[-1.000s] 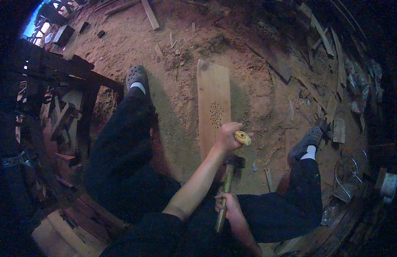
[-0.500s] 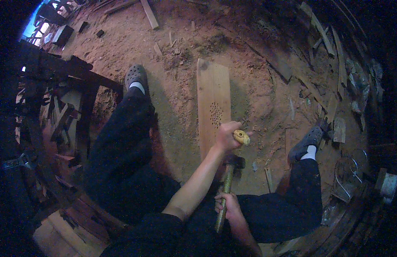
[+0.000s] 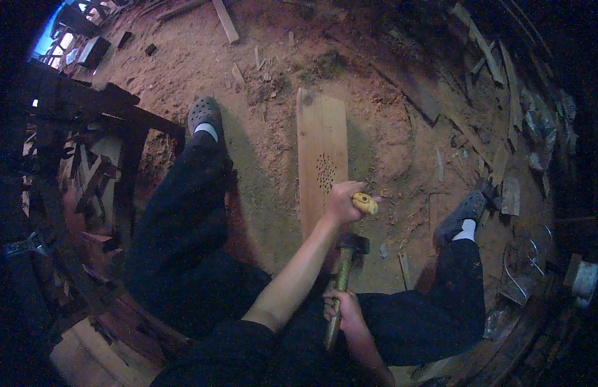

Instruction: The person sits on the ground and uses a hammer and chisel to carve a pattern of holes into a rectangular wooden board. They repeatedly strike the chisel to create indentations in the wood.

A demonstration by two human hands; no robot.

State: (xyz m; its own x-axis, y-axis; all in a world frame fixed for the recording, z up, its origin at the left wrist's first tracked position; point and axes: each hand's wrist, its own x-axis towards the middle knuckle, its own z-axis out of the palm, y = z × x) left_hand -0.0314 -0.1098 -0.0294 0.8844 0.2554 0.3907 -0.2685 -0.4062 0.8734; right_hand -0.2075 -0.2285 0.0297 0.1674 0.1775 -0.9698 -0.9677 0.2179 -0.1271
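Note:
My left hand (image 3: 344,201) is closed round the yellow handle (image 3: 364,202) of an upright tool whose lower part is hidden, over a pale wooden plank (image 3: 321,129) lying lengthwise between my legs. A cluster of small dark marks shows on the plank beyond that hand. Lower down, my right hand (image 3: 341,308) grips the long handle of a hammer (image 3: 352,245). The hammer's dark head is just below my left hand, near the plank's near end; whether it touches the wood I cannot tell.
My two feet in clogs rest on the dirt floor (image 3: 260,77). A dark timber frame (image 3: 128,109) stands at the left with offcuts under it. Scrap boards (image 3: 483,51) lie along the right, with bent metal rods (image 3: 537,258) and a pale cylindrical object (image 3: 586,280) at lower right.

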